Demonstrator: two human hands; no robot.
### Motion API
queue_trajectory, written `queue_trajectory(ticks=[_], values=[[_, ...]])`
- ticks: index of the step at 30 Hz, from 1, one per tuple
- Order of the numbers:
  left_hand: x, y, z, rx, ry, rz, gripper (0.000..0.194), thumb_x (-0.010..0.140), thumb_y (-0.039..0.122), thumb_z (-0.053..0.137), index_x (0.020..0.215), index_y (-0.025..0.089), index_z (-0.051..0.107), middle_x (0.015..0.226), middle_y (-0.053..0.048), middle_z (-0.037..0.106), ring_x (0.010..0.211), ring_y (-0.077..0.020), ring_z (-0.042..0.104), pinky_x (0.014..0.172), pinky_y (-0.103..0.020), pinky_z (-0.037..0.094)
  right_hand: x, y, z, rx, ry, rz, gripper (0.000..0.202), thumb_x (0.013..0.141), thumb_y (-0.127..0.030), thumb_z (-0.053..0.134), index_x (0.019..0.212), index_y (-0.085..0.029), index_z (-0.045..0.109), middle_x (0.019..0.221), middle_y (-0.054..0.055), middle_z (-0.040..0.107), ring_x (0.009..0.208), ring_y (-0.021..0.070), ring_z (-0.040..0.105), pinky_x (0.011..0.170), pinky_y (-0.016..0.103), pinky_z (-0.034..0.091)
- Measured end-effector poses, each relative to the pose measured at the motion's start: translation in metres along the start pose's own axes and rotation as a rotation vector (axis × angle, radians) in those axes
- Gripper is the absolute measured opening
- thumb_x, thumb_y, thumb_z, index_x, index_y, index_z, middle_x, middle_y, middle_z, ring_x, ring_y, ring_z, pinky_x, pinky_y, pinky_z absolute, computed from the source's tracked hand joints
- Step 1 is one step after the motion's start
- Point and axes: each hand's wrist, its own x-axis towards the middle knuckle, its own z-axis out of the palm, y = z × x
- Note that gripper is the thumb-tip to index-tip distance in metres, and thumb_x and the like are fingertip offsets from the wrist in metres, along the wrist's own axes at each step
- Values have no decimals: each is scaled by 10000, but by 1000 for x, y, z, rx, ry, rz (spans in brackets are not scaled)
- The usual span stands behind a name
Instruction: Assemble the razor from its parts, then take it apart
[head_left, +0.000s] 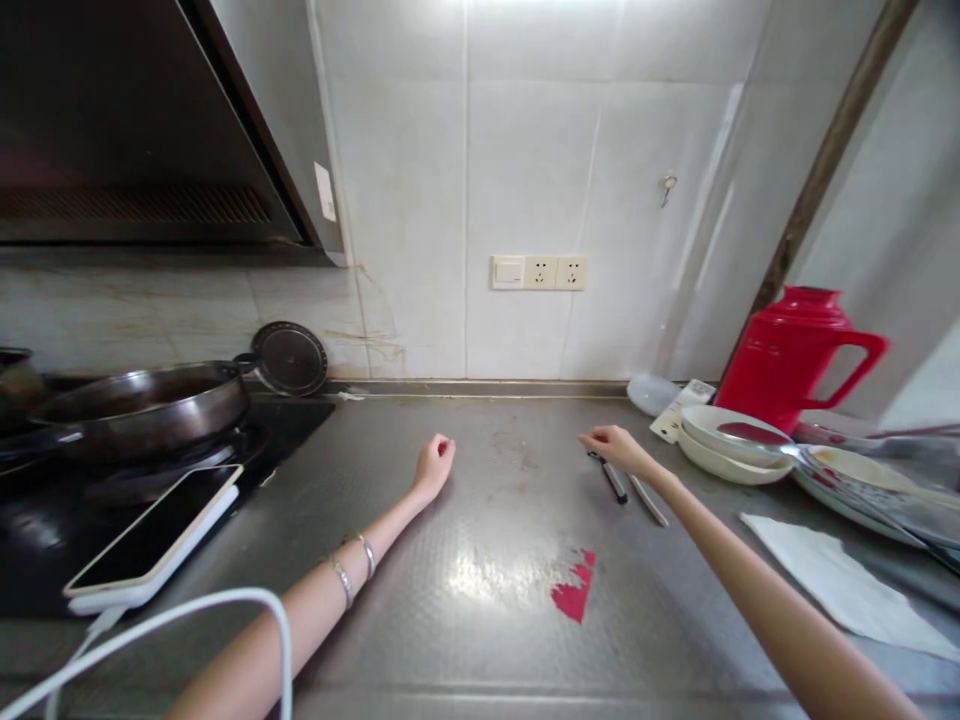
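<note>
My left hand [435, 467] rests as a loose fist on the steel counter [480, 510], with nothing visible in it. Two silver bangles [352, 568] circle that wrist. My right hand [616, 448] is closed too, fingers curled inward, and nothing shows in its grasp. Just below it lies a slim black and grey tool [611, 480], perhaps a pen or craft knife, its far end partly under the hand. Beside that is a thin pale stick-like thing [649, 502], partly hidden by my forearm. A jagged red scrap [576, 590] lies nearer me, between my arms.
On the left, a steel pan [150, 410] sits on the black stove, near a phone [154, 540] with a white cable [225, 597]. To the right stand a red thermos jug [787, 360], stacked bowls [731, 465], plates and a white tissue [840, 580].
</note>
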Motion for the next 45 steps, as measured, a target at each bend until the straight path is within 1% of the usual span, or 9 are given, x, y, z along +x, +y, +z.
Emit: queue_trajectory(ticks=[4,7,10,13,17,20,28,38,45], values=[[0,-2,-1,12,-27,-44,235,768,297,417,596,161,502,544,30,490,556,-104,453,555,-213,311,0,-48,33,-35,-80,-15,437,790,-475,380,567,-149,566,511,10,516,518,114,450,487,215,266],[1,-4,-1,34,-28,-66,235,738,269,443,535,159,486,499,41,449,528,-99,421,532,-212,281,-4,-75,52,-101,-126,3,435,808,-467,374,583,-155,578,557,33,564,542,123,490,487,216,261],[1,-7,0,38,-31,-78,226,716,247,449,512,157,487,485,43,442,516,-97,414,524,-213,271,-10,-94,64,-180,-131,28,422,828,-460,350,649,-177,607,667,60,628,611,149,552,490,216,269],[0,-9,1,35,-44,-79,204,695,232,454,511,156,497,489,42,454,519,-98,425,522,-213,268,-19,-105,73,-259,-126,24,408,845,-422,329,685,-187,621,743,82,656,680,180,594,506,223,291],[1,-12,3,33,-58,-78,192,682,221,453,508,155,499,490,38,463,518,-101,431,518,-216,264,-27,-112,79,-319,-91,42,405,865,-381,300,739,-187,633,769,93,663,717,188,611,548,227,329],[2,-13,4,34,-73,-73,187,681,223,456,514,156,507,500,34,479,524,-103,443,522,-217,270,-28,-113,79,-319,-95,62,388,867,-371,311,762,-189,637,788,91,665,735,185,614,561,222,336],[3,-13,3,17,-106,-68,192,684,230,455,513,157,504,497,38,474,535,-103,448,527,-213,282,-28,-112,78,-301,-98,68,371,861,-371,323,745,-193,626,777,83,666,736,187,612,538,226,310],[2,-11,-1,-33,-109,-77,199,677,235,440,496,160,478,471,46,428,519,-96,415,514,-206,279,-28,-110,78,-296,-102,61,364,860,-362,326,753,-195,631,785,85,665,724,174,602,553,216,321],[2,-10,-1,-51,-114,-88,207,678,249,434,489,167,455,447,50,420,495,-95,413,503,-205,279,-30,-110,77,-287,-93,58,360,856,-359,338,740,-194,636,776,83,661,725,174,601,545,215,314]])
